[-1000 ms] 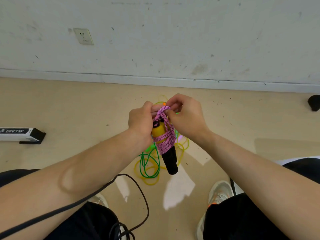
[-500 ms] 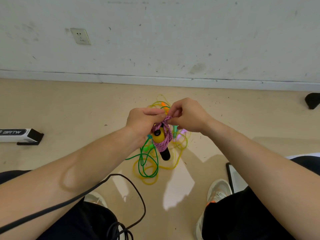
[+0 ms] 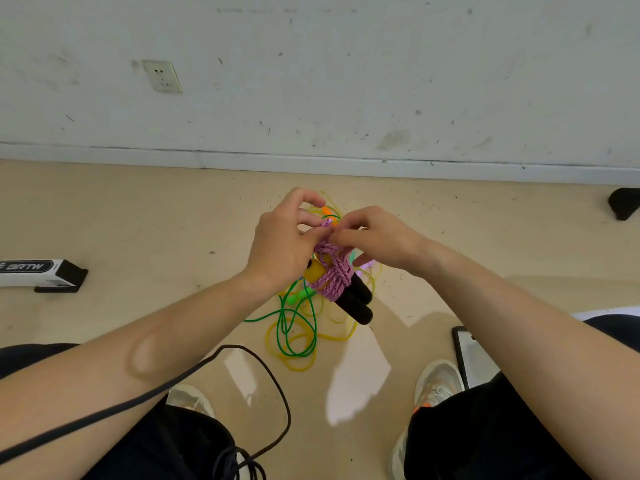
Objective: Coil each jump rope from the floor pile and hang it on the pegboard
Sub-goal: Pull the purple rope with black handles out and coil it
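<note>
A pink braided jump rope [image 3: 334, 277] is wound round its two yellow-and-black handles [image 3: 356, 299], which hang tilted down to the right. My left hand [image 3: 282, 247] and my right hand [image 3: 375, 237] meet above the bundle, and both pinch the rope's top loop between thumb and fingers. Beneath them, a pile of green and yellow jump ropes [image 3: 298, 330] lies tangled on the floor, with an orange handle end [image 3: 325, 210] showing behind my fingers. No pegboard is in view.
A white and black box [image 3: 41, 274] lies on the floor at left. A phone [image 3: 472, 358] rests by my right shoe [image 3: 434, 382]. A black cable [image 3: 242, 362] loops over my left arm and lap. The wall with a socket [image 3: 162, 76] stands ahead.
The handles have swung from hanging almost straight down to pointing down-right. My left hand's fingers have lifted and spread above the knot, and both hands now pinch the rope higher up.
</note>
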A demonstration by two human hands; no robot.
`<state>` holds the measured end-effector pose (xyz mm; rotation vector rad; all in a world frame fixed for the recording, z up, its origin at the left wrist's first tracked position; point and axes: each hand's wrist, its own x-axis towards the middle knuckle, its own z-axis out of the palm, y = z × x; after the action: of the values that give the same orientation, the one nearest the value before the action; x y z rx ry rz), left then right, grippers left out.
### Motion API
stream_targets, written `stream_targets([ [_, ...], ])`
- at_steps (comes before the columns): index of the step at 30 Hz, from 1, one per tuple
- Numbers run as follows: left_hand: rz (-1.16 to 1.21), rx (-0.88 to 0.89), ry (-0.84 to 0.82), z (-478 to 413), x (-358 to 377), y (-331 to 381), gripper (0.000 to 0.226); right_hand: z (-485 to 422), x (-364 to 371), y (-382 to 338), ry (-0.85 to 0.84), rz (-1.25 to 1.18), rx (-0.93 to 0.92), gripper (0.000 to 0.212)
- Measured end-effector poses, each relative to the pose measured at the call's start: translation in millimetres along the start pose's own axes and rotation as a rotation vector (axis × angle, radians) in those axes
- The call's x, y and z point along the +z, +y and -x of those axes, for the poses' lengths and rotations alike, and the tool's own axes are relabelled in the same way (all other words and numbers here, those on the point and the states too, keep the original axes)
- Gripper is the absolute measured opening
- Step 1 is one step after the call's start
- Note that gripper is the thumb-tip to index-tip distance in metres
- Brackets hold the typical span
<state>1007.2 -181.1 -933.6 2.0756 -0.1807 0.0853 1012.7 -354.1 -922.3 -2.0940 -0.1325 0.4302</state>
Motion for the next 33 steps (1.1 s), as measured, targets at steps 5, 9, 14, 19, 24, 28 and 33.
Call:
stream_targets([
  [5,-0.067,0.07,0.005,0,2,-3,0.021,-3,9,8,0.055,0.064,-0.066,0.011],
  [9,-0.027,0.052,0.011,3,5,-7,0.013,-4,15,10,0.096,0.084,-0.113,0.017],
  [14,-0.219,0.073,-0.062,0,5,-12,0.004,-5,20,13,0.206,0.082,-0.183,0.021],
  [19,0.066,-0.079,-0.171,-3,3,-13,0.016,-11,17,21,0.342,-0.012,-0.08,0.018],
  [24,0.049,-0.064,-0.196,3,9,-22,0.027,-8,18,16,0.311,-0.319,0.006,0.02],
  [28,0.034,-0.03,-0.166,6,12,-22,0.025,-4,17,11,0.295,-0.463,0.058,0.026],
  [33,0.102,-0.064,-0.132,6,17,-24,0.014,-5,17,9,0.326,-0.387,0.035,0.017],
])
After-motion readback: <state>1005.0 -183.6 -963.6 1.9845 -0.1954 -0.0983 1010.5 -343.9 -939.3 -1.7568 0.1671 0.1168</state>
